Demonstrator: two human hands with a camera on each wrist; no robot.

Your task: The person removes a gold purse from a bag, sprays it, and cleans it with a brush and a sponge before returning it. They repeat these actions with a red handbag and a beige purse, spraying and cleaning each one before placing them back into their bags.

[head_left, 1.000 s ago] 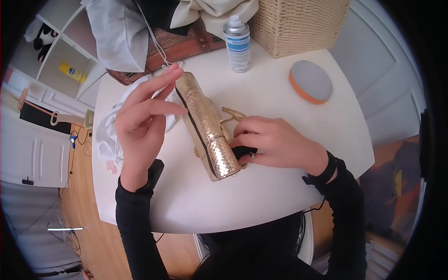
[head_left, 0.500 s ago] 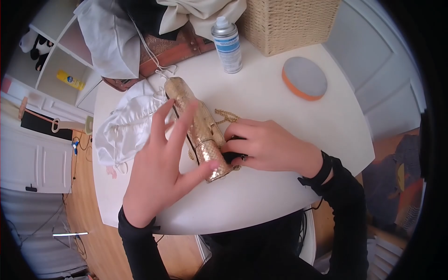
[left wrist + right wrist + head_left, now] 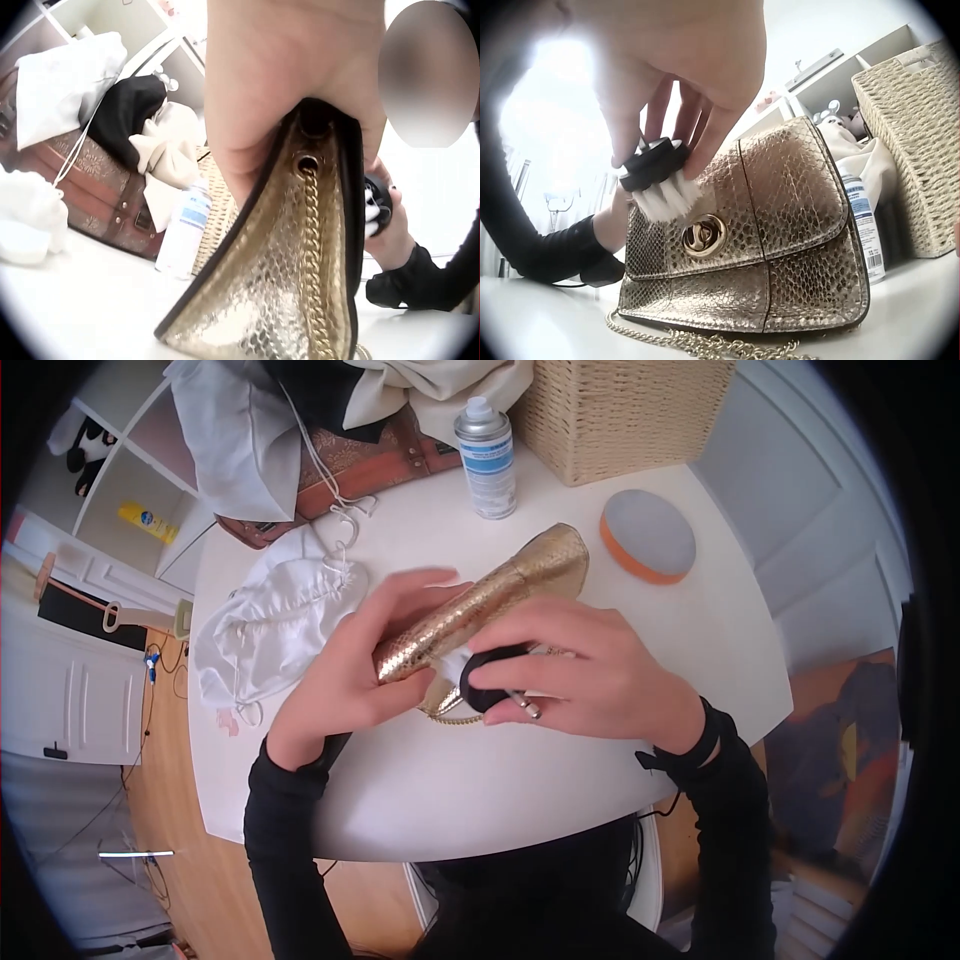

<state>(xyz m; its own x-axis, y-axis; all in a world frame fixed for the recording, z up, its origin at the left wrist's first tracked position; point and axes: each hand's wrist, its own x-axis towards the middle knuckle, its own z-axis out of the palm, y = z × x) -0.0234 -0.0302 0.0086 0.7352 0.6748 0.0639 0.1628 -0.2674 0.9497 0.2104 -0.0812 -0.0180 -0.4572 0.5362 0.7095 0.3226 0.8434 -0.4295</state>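
A gold snakeskin-textured handbag [image 3: 548,563] stands upright on the table, its far end pointing up and to the right in the head view. My left hand [image 3: 345,678] grips its near end, thumb on one side and fingers on the other. My right hand [image 3: 605,675] pinches a small round brush [image 3: 656,165] with a black head and white bristles. Those bristles [image 3: 664,199] are at the front flap, close to the round gold turn clasp [image 3: 703,235]. A gold chain strap [image 3: 311,259] runs from an eyelet at the bag's side and lies along its base.
To the left lies a white drawstring pouch [image 3: 280,615]. A spray can [image 3: 487,470] stands behind the bag, with a wicker basket [image 3: 625,415] and a brown case [image 3: 355,470] farther back. At the right is a round grey-and-orange disc [image 3: 648,535].
My left hand came down from above the bag and took hold of its near end. The bag has turned clockwise, its far end swinging right. My right hand keeps the brush by its front.
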